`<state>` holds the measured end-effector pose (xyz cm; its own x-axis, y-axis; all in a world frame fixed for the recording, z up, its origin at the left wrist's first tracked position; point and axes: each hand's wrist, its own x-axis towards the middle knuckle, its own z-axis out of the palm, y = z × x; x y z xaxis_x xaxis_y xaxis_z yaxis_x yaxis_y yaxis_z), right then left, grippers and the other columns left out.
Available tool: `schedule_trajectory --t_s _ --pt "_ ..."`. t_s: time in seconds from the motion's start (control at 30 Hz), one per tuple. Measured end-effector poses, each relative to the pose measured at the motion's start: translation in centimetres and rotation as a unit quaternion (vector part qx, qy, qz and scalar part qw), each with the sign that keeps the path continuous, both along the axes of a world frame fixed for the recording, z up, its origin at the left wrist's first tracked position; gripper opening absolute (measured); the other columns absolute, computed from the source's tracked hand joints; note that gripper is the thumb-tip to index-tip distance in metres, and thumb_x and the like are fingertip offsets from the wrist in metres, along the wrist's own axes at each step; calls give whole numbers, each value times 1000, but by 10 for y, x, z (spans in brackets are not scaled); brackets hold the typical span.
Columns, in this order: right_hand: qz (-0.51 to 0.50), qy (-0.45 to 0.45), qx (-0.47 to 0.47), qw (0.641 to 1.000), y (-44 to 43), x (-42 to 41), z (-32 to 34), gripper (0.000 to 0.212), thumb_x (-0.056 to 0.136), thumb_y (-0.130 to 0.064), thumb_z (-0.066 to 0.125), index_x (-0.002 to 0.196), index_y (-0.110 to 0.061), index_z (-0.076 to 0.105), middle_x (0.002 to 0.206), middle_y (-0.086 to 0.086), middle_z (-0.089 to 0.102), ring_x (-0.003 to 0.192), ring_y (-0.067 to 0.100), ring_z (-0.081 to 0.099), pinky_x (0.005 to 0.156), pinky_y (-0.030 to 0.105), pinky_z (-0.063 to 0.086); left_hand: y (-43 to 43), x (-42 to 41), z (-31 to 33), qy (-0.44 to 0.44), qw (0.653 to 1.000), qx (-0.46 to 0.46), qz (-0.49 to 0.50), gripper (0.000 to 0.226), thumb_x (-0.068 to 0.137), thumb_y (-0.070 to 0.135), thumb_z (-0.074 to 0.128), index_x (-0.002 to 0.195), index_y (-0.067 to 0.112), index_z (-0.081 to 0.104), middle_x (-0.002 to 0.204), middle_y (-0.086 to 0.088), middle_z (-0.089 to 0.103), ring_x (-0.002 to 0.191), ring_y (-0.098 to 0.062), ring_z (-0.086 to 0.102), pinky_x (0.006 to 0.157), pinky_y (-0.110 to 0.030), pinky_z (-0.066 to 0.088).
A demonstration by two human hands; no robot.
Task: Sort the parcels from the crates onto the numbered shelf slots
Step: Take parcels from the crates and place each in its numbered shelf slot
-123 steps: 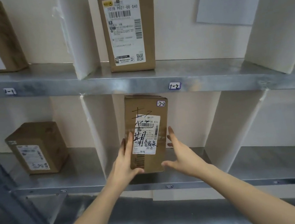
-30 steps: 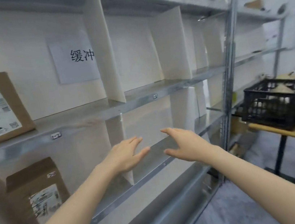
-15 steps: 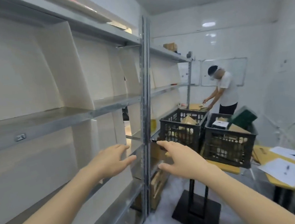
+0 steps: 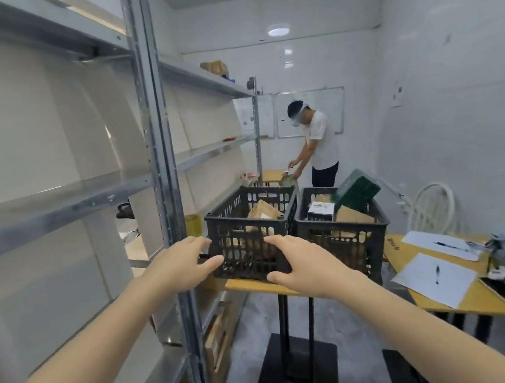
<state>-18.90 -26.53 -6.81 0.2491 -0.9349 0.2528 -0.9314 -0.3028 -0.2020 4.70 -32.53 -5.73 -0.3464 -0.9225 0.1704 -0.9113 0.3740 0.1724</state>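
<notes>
Since four seconds back my view had swung right, off the 2-2 slot where a parcel was set, and both arms had come round with it toward the crates. Left hand [image 4: 180, 266] was released, fingers loosely spread, holding nothing. Right hand [image 4: 303, 265] was the same, palm down, thumb out, empty. Both hovered short of the left crate [image 4: 238, 238]; I could not tell if either touched it.

Step in hand, as I judged it: going back for the next parcel, one delivery done. The next move called for closing the gap, reaching over the rim and picking one parcel, then reading its label for the slot number.

The left crate sat on a small table [image 4: 257, 283] just past the shelf [image 4: 52, 206] upright, with the right crate [image 4: 349, 242] touching or just beside it. A brown parcel [image 4: 263, 211] lay tilted in the left crate, label side up, well below the rim. The right crate was fuller: a green box [image 4: 356, 189] stuck out above its rim, with a white box [image 4: 320, 209] and brown cartons under it. Another person [image 4: 318, 139] worked at the far end.
</notes>
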Motion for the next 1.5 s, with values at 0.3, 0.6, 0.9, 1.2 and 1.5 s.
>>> schedule_trajectory --t_s 0.3,0.6,0.9,1.2,1.5 --pt "-85 -19 -24 996 -130 -53 20 70 92 -41 61 151 -31 25 148 -1 44 128 18 50 103 37 47 -176 -52 21 -14 999 -8 -44 68 95 61 40 150 23 30 153 1 38 134 -19 44 108 -39 40" --pt "-103 -38 -12 994 -252 -101 4 69 93 -39 61 151 -33 25 148 -2 45 128 17 50 100 33 48 -302 -95 -12 -8 999 21 -47 67 95 56 45 152 25 25 155 -1 35 136 -21 42 108 -38 41" --pt "-105 -23 -11 994 -398 -168 -3 70 92 -38 62 150 -32 24 139 1 51 107 16 60 89 31 53 -424 -151 -11 -32 999 25 -35 68 95 54 47 152 25 24 156 -1 32 134 -21 45 109 -39 41" --pt "-99 -7 13 995 -505 -189 -30 70 92 -38 60 151 -30 23 143 1 48 125 20 51 99 35 47 -515 -188 -35 17 995 77 -63 70 95 54 49 153 28 21 159 1 26 142 -21 33 113 -40 34" --pt "-113 -51 43 991 -574 -167 -62 71 93 -31 60 153 -26 22 147 1 43 132 18 44 105 33 41 -584 -207 -84 -81 983 71 -146 78 93 68 35 154 39 -4 163 1 -11 150 -20 -9 119 -46 -6"
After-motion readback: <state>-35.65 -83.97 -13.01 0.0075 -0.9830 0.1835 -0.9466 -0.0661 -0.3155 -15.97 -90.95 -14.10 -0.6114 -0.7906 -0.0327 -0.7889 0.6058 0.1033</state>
